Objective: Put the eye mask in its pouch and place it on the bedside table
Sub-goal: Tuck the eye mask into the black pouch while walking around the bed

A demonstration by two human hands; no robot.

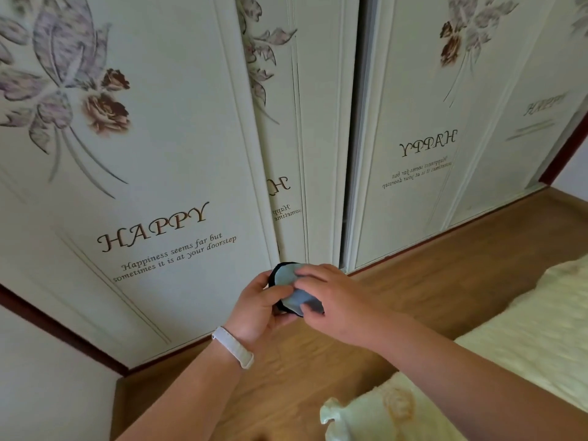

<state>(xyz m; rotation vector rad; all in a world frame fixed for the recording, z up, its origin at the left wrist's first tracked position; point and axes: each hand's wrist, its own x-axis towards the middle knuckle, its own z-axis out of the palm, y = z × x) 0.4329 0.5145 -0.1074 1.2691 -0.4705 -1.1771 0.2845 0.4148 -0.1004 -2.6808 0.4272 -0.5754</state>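
Observation:
A grey-blue eye mask (286,276) with a black edge is folded into a bundle between both hands, held in the air above the wooden floor. My left hand (257,308) grips it from the left and underneath, thumb on top. My right hand (331,297) covers its right side, fingers pressing on the fabric. I cannot tell whether the black part is the pouch or the mask's back. No bedside table is in view.
Cream sliding wardrobe doors (178,173) with flower prints and "HAPPY" lettering fill the view ahead. Wooden floor (413,275) runs below them. A cream bed cover (534,329) lies at the right, with a pale frilled pillow corner (366,415) near the bottom.

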